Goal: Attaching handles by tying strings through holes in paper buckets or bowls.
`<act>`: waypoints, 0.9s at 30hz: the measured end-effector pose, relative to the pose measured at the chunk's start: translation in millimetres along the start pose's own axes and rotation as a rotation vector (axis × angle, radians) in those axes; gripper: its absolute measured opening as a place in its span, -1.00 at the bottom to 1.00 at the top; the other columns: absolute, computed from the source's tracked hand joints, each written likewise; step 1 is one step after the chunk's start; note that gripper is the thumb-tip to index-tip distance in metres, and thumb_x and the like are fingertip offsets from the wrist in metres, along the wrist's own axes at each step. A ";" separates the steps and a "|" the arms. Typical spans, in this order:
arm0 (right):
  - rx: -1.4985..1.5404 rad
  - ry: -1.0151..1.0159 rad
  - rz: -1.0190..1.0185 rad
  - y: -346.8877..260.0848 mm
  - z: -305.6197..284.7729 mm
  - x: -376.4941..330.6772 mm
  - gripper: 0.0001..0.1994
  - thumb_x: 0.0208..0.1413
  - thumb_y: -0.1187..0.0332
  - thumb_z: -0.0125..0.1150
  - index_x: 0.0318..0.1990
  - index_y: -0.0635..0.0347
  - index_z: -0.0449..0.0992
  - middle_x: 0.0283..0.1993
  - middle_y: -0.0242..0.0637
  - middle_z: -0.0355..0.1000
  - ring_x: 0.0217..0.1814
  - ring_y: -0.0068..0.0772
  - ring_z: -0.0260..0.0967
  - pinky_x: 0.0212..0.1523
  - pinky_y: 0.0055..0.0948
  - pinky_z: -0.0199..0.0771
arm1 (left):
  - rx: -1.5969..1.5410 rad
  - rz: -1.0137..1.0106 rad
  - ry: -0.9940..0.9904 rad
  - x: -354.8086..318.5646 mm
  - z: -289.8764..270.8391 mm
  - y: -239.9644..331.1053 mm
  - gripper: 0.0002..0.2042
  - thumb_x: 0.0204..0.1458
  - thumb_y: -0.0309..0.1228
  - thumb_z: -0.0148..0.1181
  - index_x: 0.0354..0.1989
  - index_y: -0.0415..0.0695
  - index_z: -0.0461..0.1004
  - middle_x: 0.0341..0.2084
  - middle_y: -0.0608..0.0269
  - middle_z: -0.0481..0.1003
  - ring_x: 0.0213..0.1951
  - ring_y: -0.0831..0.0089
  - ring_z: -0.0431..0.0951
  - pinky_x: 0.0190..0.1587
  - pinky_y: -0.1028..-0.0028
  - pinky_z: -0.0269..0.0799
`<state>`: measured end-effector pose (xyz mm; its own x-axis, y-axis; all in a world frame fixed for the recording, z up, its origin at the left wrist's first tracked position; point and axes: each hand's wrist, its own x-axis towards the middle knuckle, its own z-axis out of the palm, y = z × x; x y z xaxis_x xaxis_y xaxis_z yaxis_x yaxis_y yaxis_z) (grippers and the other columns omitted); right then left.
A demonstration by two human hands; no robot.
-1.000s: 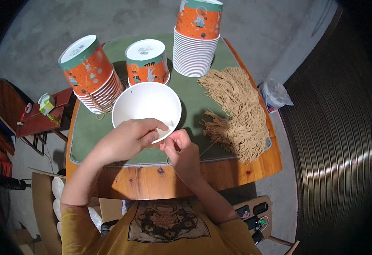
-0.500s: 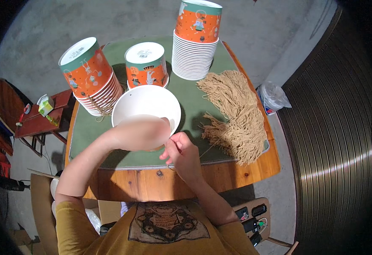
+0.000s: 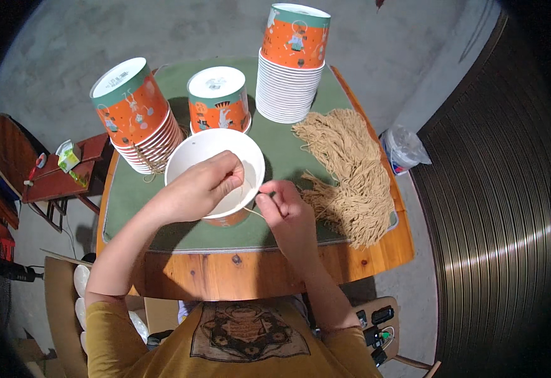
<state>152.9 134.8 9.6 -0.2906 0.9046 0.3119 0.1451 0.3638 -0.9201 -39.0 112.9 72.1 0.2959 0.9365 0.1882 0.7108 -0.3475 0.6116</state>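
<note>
A white paper bucket (image 3: 190, 154) stands mouth up in front of me, with a strip of orange showing low on its near side. My left hand (image 3: 203, 186) reaches over its mouth, fingers pinched together inside near the right wall; what is between the fingertips is hidden. Just outside the right rim, my right hand (image 3: 288, 217) is closed on a thin tan cord (image 3: 256, 213), which runs along the bucket's outer wall. To the right lies a big loose bundle of tan cords (image 3: 357, 179).
Behind the bucket stand upside-down orange and green printed buckets: a left stack (image 3: 130, 113) with cord draped on it, a middle one (image 3: 217, 104) and a tall right stack (image 3: 291, 69). A green mat (image 3: 275, 151) covers most of the wooden table (image 3: 238, 277).
My left hand has turned from a blurred, flatter pose to a raised pinch inside the bucket. My right hand has moved slightly up and right, beside the rim, with the cord.
</note>
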 end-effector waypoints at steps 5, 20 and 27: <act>-0.004 -0.008 -0.056 -0.3 3.3 10.1 -0.80 0.02 0.38 0.29 -0.20 0.12 0.47 -0.70 -0.47 0.13 -0.66 -0.66 0.08 -0.60 -0.54 0.16 | -0.118 -0.034 0.003 0.6 6.9 0.8 -0.85 0.22 -0.38 -0.01 -0.28 -0.21 0.31 -0.34 0.12 0.33 -0.27 0.22 0.39 -0.15 0.35 0.32; 0.301 -0.106 -0.158 25.2 17.0 20.3 -0.93 0.15 0.47 0.17 -0.24 0.18 0.43 -0.66 -0.58 0.19 -0.58 -0.81 0.06 -0.56 -0.68 0.08 | -0.792 -0.291 -0.048 -0.8 10.0 -2.4 -0.62 0.07 -0.60 0.01 0.10 -0.23 0.27 -0.31 0.38 0.43 -0.29 0.62 0.41 -0.20 0.61 0.34; 0.481 -0.132 -0.078 10.5 13.1 23.4 -0.96 0.21 0.47 0.07 -0.25 0.22 0.42 -0.56 -0.56 0.28 -0.52 -0.82 0.11 -0.51 -0.71 0.11 | -0.949 -0.346 -0.108 5.5 16.6 -8.6 -0.75 0.09 -0.50 0.13 -0.05 -0.22 0.39 -0.37 0.38 0.46 -0.33 0.68 0.39 -0.30 0.64 0.29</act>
<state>135.2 156.8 4.2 -0.4045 0.8318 0.3801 -0.3247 0.2579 -0.9100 -32.9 120.3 55.1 0.2590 0.9531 -0.1567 -0.0183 0.1670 0.9858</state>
